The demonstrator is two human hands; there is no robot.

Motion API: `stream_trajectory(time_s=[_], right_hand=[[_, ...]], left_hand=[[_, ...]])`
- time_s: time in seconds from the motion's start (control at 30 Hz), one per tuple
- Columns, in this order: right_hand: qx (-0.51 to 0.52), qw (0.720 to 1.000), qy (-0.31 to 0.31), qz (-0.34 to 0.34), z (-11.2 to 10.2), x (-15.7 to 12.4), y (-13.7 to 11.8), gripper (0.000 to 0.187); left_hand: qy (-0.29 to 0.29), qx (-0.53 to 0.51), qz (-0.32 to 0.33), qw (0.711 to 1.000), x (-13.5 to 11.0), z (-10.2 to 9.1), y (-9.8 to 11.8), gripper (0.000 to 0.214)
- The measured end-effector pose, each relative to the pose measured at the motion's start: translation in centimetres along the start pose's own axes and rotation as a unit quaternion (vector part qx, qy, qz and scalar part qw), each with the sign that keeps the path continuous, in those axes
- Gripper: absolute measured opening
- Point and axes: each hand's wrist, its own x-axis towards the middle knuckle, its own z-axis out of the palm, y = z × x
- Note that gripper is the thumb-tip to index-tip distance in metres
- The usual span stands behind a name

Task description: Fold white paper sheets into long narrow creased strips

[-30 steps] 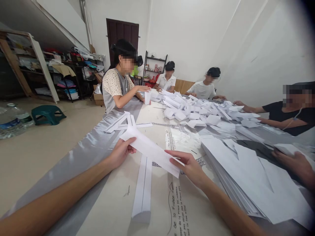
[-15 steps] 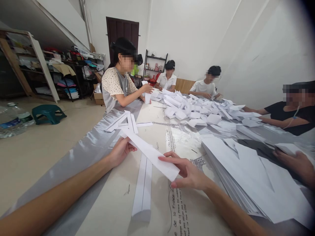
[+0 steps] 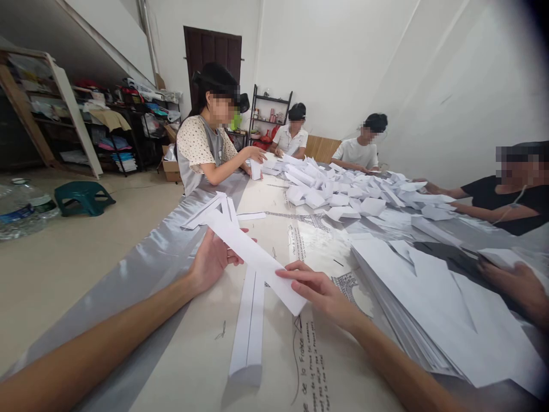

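A long folded strip of white paper (image 3: 253,252) slants across the middle of the head view, held above the table at both ends. My left hand (image 3: 212,258) grips its far left end, its fingers reaching behind the paper. At the near right end, my right hand (image 3: 321,292) has its fingertips on top of the strip, the thumb hidden. Below lies another folded paper strip (image 3: 247,326) with a lengthwise crease, flat on the printed tablecloth (image 3: 193,349). Several folded strips (image 3: 206,213) lie crossed just beyond my left hand.
A stack of white paper sheets (image 3: 433,309) lies to the right. Folded paper pieces (image 3: 334,189) are heaped farther back. Co-workers sit around the table, one (image 3: 210,143) handling a paper at the left. A green stool (image 3: 83,197) stands on the floor.
My left hand has turned, with its fingers now farther under the strip, which bows slightly. My right thumb has gone out of sight. The left co-worker's paper is lower.
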Motion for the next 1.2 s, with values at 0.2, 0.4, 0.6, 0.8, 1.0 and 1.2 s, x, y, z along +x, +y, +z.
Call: stream_trajectory(time_s=[0.2, 0.4, 0.6, 0.8, 1.0, 1.2], right_hand=[[0.016, 1.0, -0.012, -0.001, 0.2, 0.1, 0.7, 0.035], [0.026, 0.999, -0.029, 0.007, 0.4, 0.1, 0.7, 0.036], [0.035, 0.997, 0.014, 0.06, 0.5, 0.4, 1.1, 0.06], [0.028, 0.995, 0.005, 0.098, 0.2, 0.6, 1.2, 0.04], [0.036, 0.993, 0.008, 0.115, 0.0, 0.5, 0.9, 0.034], [0.051, 0.992, 0.009, 0.113, 0.1, 0.5, 0.4, 0.032]], left_hand=[[0.07, -0.011, 0.036, 0.997, 0.3, -0.1, -0.4, 0.063], [0.105, 0.082, 0.035, 0.99, 0.4, -0.4, -1.3, 0.034], [0.132, 0.101, 0.062, 0.984, 0.4, -0.6, -1.6, 0.03], [0.148, 0.109, 0.064, 0.981, 0.4, -0.4, -1.3, 0.029], [0.145, 0.105, 0.059, 0.982, 0.5, -0.6, -1.5, 0.029], [0.13, 0.086, 0.038, 0.987, 0.5, -0.6, -1.3, 0.031]])
